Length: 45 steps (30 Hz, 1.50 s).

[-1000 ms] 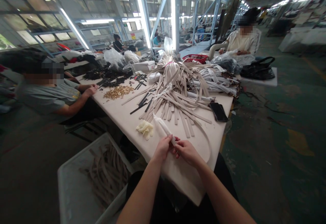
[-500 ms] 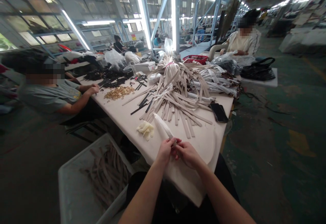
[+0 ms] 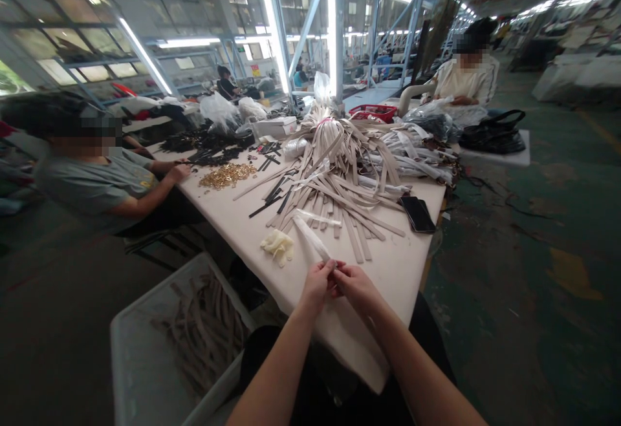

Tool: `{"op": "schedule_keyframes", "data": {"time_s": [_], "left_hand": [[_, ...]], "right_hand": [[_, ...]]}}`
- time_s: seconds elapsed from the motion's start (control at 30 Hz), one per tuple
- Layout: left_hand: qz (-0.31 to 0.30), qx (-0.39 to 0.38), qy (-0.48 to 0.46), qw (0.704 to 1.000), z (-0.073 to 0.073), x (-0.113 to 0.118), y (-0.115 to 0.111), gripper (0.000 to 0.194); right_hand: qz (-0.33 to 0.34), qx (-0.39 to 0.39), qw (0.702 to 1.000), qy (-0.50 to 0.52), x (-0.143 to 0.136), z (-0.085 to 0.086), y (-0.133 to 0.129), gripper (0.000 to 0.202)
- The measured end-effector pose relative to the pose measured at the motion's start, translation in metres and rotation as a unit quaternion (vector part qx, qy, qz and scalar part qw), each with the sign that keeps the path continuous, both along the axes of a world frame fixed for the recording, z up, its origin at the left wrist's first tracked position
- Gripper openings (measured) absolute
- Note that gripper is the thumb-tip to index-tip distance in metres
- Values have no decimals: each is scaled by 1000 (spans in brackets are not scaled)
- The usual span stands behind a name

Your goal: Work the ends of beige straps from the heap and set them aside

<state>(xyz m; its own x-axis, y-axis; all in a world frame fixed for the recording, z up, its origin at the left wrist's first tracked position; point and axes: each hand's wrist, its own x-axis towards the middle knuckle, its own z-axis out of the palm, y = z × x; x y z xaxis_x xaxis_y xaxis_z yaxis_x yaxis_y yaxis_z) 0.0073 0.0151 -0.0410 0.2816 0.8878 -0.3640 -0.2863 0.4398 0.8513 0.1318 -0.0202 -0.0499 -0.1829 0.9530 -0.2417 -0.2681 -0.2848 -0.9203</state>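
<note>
My left hand [image 3: 317, 282] and my right hand [image 3: 353, 286] meet over the near end of the table, fingers pinched together. Between them is one end of a pale strap [image 3: 311, 238], which runs away from my fingertips toward the pile. The exact grip is partly hidden by my fingers. Just beyond, a translucent strip [image 3: 317, 218] lies across the ends of the grey-beige straps [image 3: 339, 174] heaped on the table. A crumpled cream-coloured glove [image 3: 278, 247] rests left of my hands.
Gold metal rings [image 3: 226, 176] and dark strips [image 3: 274, 196] lie on the table [image 3: 228, 216]. A phone [image 3: 417, 214] is at its right edge. A bin [image 3: 116, 348] of straps stands below left. One co-worker [image 3: 107, 180] sits at left, another [image 3: 466, 83] at far right.
The far part of the pale material in my hands looks narrower, and a translucent strip now shows across the strap ends. My hands have barely moved.
</note>
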Motion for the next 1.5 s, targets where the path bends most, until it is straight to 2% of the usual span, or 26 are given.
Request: {"op": "schedule_keyframes", "data": {"time_s": [0.1,0.17,0.33,0.47,0.63,0.77,0.97,1.03,1.1,1.2,1.37,1.5], "left_hand": [[47,44,-9,998,5,-5,8,44],[60,53,-8,997,6,-6,10,44],[-22,2,-2,1000,-2,1,3,51],[-9,-23,-2,1000,2,-4,12,43],[20,-49,-71,996,12,-12,28,40],[40,-12,-12,999,12,-1,16,45],[-12,36,10,999,15,11,-7,59],[-8,46,23,999,19,10,-5,58],[22,62,40,997,25,7,-1,54],[58,109,59,991,40,6,0,50],[34,189,104,976,64,10,-21,47],[56,215,128,967,65,12,-31,45]], "right_hand": [[50,-15,998,18,2,0,-3,45],[58,-6,998,2,2,-1,-4,45],[-16,50,998,-30,-7,-4,6,52],[-12,40,999,-8,-10,-4,8,55],[13,22,999,-19,-7,-4,0,54],[6,57,998,-31,-10,-2,-2,53],[-47,83,995,-43,-15,-1,0,53],[-54,80,995,-30,-14,0,-2,53],[-44,74,996,-22,-13,3,-5,52],[-19,75,996,-31,-10,9,-10,51],[-58,122,990,-38,-8,30,-17,45],[-70,157,984,-49,-9,41,-23,42]]}}
